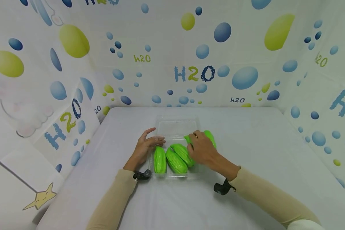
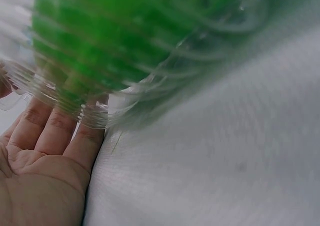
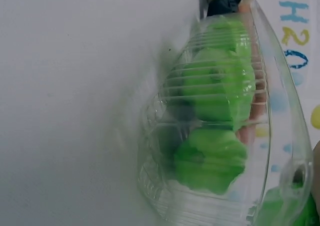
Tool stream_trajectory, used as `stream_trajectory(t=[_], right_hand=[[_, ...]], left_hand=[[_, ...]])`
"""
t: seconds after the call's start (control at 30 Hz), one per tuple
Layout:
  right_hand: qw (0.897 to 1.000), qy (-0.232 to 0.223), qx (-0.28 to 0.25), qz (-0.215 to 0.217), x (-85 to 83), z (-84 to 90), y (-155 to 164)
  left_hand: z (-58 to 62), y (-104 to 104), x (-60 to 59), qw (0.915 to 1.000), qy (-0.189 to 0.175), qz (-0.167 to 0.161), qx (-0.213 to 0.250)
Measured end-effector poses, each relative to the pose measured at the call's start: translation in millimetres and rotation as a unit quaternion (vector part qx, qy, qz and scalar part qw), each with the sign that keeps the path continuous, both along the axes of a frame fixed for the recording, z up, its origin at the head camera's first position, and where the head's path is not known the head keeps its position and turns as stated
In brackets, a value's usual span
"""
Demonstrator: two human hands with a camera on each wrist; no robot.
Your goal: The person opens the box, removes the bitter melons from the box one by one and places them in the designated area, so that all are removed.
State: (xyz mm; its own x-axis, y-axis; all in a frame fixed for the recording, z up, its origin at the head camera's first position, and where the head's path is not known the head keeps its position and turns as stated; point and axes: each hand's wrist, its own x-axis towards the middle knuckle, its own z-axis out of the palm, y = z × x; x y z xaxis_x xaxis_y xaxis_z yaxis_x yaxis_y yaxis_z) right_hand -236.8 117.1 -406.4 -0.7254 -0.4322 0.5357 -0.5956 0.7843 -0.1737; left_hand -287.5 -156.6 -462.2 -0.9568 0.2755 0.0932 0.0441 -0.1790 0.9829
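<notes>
A clear plastic tray [image 1: 176,123] lies on the white table. Three bumpy green gourds [image 1: 173,159] lie side by side in its near end. My right hand [image 1: 196,143] grips a fourth green gourd [image 1: 211,136] over the tray's right side, and covers most of it. My left hand [image 1: 156,138] rests with straight fingers against the tray's left edge. In the left wrist view those fingers [image 2: 50,131] press on the ribbed tray wall [image 2: 100,113], and a gourd [image 2: 115,35] shows through it. The right wrist view shows the tray [image 3: 160,186] with gourds [image 3: 215,156] inside.
White cloth [image 1: 261,143] covers the table. Walls printed with blue and green bubbles [image 1: 195,73] close it in at the back and on both sides. The far half of the tray holds nothing.
</notes>
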Motion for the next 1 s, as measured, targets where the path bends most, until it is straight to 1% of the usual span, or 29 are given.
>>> stream_trajectory(t=[0.17,0.23,0.4,0.5,0.73,1.0], right_hand=[[0.999,0.004,-0.042,-0.015,-3.5,-0.5,9.0],[0.998,0.009,-0.063,-0.021,-5.3,0.4,11.2],[0.994,0.031,-0.099,-0.026,-11.7,0.3,13.9],[0.993,0.036,-0.109,-0.037,-14.7,-1.6,17.7],[0.987,0.022,-0.139,-0.078,-23.2,-3.7,24.2],[0.977,-0.002,-0.177,-0.119,-35.5,-7.6,40.1]], left_hand=[[10.0,5.2,3.4,0.9999,0.001,-0.016,0.000],[11.8,5.3,4.1,0.9999,-0.002,-0.016,-0.002],[12.1,1.9,6.4,1.0000,-0.006,-0.001,-0.004],[10.9,2.5,6.6,1.0000,-0.004,-0.004,0.000],[9.0,1.4,5.3,0.9998,-0.011,-0.014,0.012],[9.5,0.1,5.9,0.9999,-0.008,-0.007,0.012]])
